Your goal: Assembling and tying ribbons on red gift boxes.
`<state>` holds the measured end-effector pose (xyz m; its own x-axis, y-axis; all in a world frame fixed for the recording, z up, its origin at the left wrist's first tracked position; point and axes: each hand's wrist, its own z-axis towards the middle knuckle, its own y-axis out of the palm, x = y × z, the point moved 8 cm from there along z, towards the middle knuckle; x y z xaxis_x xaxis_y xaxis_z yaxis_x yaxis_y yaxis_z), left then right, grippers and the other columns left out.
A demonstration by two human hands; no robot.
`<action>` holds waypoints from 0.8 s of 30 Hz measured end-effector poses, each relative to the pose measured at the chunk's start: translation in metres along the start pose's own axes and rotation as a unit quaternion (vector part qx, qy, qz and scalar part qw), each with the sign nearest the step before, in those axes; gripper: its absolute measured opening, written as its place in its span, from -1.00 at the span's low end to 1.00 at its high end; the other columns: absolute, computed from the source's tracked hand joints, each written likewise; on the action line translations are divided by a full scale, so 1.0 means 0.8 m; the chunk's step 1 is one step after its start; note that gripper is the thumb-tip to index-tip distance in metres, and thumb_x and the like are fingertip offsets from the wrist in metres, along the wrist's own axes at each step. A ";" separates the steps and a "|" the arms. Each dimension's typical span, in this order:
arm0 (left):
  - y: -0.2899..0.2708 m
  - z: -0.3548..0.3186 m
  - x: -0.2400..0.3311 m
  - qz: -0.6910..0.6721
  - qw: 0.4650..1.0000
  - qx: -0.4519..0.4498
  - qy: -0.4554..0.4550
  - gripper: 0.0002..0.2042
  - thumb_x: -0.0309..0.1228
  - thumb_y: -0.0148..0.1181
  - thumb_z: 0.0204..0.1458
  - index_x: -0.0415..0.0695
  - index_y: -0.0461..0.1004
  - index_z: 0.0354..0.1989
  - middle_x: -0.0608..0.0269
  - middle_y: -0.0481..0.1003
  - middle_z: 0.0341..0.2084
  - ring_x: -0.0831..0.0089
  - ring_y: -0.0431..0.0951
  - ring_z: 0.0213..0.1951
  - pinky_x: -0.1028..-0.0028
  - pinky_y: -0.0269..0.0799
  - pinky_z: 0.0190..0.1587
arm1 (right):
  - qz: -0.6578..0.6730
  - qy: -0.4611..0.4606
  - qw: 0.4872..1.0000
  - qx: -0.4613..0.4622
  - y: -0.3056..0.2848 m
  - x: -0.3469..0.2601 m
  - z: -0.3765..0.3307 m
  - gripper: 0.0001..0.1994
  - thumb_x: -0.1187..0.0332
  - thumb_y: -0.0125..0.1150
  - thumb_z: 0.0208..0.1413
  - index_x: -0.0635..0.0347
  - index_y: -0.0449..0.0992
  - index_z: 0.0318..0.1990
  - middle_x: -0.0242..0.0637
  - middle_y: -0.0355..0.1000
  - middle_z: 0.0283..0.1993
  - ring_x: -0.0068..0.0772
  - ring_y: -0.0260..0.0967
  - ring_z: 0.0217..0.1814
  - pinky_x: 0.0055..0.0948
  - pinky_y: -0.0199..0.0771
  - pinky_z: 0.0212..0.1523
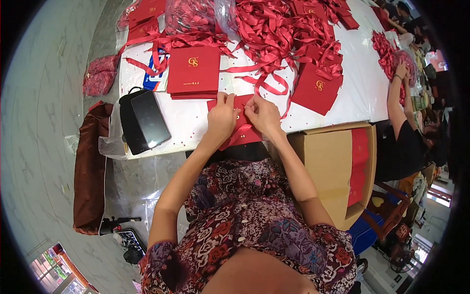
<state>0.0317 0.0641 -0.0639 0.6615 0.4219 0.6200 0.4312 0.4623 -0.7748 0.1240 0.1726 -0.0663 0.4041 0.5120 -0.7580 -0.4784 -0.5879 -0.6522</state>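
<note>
A flat red paper bag (250,136) with gold print lies at the table's near edge. Red ribbon (240,131) crosses its lower part. My left hand (223,119) is closed on the bag's left side, fingertips near its top edge. My right hand (265,115) presses thumb and fingers together over the bag's upper right; whatever is between them is hidden. Just beyond my left hand stands a neat stack of red bags (194,73) with gold lettering. More red bags (318,87) lie fanned beyond my right hand, with ribbons across them.
A heap of red ribbons (267,36) covers the table's far middle. A black phone (151,120) rests on a dark case at left. An open cardboard box (327,169) with red pieces inside stands at right, near a co-worker's arm (396,98). Small red specks dot the white tabletop (188,117).
</note>
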 end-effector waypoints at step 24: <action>-0.002 -0.003 0.002 -0.179 0.981 0.073 0.003 -0.76 -0.63 0.20 -0.10 -0.23 0.48 -0.19 -0.01 0.57 -0.32 0.04 0.59 -0.31 0.26 0.49 -0.25 | -0.115 -0.082 0.989 0.037 -0.008 -0.034 0.005 -0.85 0.36 0.26 -0.05 0.28 0.51 -0.45 -0.06 0.50 -0.53 -0.01 0.50 -0.46 -0.13 0.46 -0.39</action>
<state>0.0334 0.0621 -0.0618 0.4882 0.2077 0.8477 0.5438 0.6873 -0.4816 0.1132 0.1649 -0.0415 0.3806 0.7248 -0.5743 -0.4459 -0.4002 -0.8006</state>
